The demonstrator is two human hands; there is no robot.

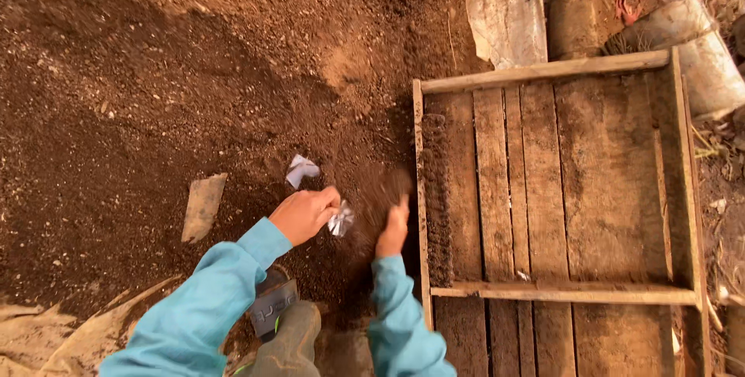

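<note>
Outdoors, on a loose brown soil heap (155,74). Left hand (306,214) closed on small clear plastic bag (341,219); right hand (393,231) scooping soil, fingers cupped. Shallow wooden slatted tray (559,191), right, nearly bare: filling seemingly barely begun.

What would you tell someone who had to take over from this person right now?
Left hand: closed on a small crumpled clear plastic bag.
Right hand: in the loose soil, scooping a clump beside the wooden tray's left edge.
Things: a row of small soil-filled bags stands along the tray's left wall; the other boards are bare. A second empty plastic bag lies on the soil just beyond the hands.
Done: one row filled and set in.
Left: the held bag looks unfilled; most of the tray has no bags.
</note>
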